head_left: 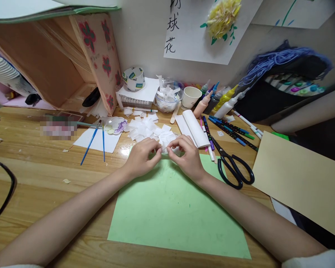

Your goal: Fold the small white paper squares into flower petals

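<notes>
Many small, angular white paper pieces (142, 127) overlap in a heap.

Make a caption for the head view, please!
Left hand and right hand nearly meet at the far edge of a green sheet, near white paper scraps.

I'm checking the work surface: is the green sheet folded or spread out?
Spread out: the green sheet lies flat on the table, both near corners showing.

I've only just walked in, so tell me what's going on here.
A person's left hand and right hand are close together, each in a pinch, near the far edge of the green sheet, by the white scraps. Whether they grip a scrap is hard to tell. Scissors lie to the right, brushes to the left.
</notes>
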`<action>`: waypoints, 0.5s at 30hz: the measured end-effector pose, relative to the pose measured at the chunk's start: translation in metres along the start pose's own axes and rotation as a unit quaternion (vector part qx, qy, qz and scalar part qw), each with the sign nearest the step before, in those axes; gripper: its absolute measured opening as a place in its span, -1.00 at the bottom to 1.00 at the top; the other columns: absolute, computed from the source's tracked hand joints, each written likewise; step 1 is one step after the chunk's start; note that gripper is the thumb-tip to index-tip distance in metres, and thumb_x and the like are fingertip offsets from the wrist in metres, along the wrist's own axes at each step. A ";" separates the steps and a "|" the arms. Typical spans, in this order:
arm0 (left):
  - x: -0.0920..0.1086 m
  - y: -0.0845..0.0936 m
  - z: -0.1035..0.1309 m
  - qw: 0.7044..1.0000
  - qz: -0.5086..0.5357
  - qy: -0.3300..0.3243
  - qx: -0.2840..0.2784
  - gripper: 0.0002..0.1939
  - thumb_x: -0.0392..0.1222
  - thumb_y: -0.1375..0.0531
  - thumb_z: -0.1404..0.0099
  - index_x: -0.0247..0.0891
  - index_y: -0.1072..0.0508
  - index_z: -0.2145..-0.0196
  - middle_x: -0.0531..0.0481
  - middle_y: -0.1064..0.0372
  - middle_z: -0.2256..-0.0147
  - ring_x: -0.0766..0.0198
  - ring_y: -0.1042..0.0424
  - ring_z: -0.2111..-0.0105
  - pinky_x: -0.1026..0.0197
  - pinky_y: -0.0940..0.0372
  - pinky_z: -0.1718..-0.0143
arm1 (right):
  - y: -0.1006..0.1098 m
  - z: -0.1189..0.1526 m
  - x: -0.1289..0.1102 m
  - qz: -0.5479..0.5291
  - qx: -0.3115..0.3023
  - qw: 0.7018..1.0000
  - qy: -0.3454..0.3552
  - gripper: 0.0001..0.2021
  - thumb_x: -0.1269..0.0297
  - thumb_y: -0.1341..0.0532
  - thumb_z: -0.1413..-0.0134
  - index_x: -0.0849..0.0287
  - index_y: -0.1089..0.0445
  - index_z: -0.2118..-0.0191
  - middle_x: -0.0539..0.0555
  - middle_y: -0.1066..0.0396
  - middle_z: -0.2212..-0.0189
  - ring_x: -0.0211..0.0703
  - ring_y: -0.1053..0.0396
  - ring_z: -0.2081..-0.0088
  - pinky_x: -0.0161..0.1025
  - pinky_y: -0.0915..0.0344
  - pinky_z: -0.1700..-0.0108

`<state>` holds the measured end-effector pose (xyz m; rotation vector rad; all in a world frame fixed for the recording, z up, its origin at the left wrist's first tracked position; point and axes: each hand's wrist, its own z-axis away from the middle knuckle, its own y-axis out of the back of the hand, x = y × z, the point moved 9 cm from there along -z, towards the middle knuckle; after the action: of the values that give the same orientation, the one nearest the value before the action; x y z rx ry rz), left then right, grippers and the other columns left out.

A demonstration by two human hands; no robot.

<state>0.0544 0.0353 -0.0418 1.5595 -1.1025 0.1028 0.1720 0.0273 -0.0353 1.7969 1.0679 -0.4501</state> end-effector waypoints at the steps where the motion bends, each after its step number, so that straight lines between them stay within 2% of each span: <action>1: -0.001 0.000 0.000 1.000 0.004 0.002 0.000 -0.85 -0.26 -0.03 -0.27 -0.27 -0.29 0.46 0.03 -0.27 0.49 0.31 -0.23 0.44 0.24 -0.13 0.38 | 0.000 0.000 0.001 -0.002 0.002 1.000 -0.004 -0.93 0.42 -0.20 -0.03 0.13 -0.31 0.41 0.01 -0.29 0.46 -0.15 -0.23 0.34 -0.19 -0.19 0.30; 15: 0.000 0.003 0.000 1.000 0.012 0.003 0.012 -0.87 -0.25 -0.05 -0.27 -0.27 -0.35 0.41 0.01 -0.32 0.45 0.29 -0.27 0.40 0.23 -0.16 0.35 | 0.002 0.000 0.010 -0.023 0.002 0.998 -0.054 -0.94 0.42 -0.18 -0.03 0.14 -0.33 0.41 0.01 -0.29 0.45 -0.16 -0.24 0.34 -0.21 -0.17 0.32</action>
<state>0.0522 0.0356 -0.0391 1.5659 -1.1196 0.1368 0.1787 0.0318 -0.0412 1.7339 1.0343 -0.5713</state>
